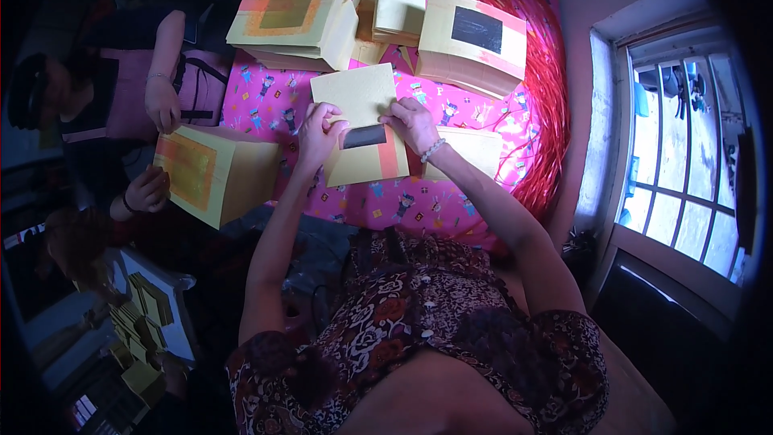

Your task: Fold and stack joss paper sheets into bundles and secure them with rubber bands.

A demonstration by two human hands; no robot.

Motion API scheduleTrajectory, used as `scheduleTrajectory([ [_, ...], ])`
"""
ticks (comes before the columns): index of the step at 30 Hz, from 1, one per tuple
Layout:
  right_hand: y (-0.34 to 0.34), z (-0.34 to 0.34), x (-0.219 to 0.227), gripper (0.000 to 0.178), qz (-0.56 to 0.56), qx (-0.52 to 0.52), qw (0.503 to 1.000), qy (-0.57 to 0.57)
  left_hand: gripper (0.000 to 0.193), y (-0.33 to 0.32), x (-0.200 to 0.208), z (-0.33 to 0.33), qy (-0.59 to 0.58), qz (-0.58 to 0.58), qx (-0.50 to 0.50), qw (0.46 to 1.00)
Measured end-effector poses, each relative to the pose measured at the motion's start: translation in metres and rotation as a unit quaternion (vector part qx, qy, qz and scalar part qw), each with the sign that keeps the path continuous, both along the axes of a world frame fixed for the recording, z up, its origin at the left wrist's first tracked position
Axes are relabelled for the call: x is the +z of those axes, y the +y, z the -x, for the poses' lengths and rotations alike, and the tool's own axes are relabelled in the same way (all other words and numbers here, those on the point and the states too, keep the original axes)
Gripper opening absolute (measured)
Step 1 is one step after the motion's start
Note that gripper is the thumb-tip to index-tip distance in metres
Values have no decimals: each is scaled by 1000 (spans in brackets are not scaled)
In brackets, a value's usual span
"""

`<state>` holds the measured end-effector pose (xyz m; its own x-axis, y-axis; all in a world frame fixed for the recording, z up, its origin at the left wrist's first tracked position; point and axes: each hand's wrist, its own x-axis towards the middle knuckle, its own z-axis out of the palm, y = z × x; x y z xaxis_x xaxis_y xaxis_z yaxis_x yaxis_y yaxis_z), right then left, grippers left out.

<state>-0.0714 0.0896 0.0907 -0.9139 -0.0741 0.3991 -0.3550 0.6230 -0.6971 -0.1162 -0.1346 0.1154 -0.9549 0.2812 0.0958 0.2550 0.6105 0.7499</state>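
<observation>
In the head view, a plain yellow sheet (354, 90) is being pinched at its near corners by the left hand (322, 130) and the right hand (412, 124), right at the black patch of a yellow paper piece (364, 166) on the pink-covered worktop (370, 203). Tall paper stacks (473, 31) and red strands (541, 113) are being supported beyond; at left, a gold-marked stack (248, 177) is being steadied by a co-worker's hands (146, 189).

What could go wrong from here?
1. Left hand and right hand pinch the yellow paper near its close corners; the far edge is unheld, so it could skew.
2. The dark-patched paper lies close below and might get nudged.
3. The yellow stack by the left edge of the pink tablecloth could perhaps tip.
</observation>
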Motion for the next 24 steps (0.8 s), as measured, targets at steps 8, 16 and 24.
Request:
scheduleTrajectory([
  [8,-12,11,26,21,-208,-14,977,-45,20,-5,-1,1,13,37,-33,999],
  [16,-17,20,23,32,-151,6,983,-108,21,-4,-11,9,-66,-79,10,995],
  [24,-28,22,29,39,-227,23,962,-149,24,-32,-49,14,-109,-162,36,980],
])
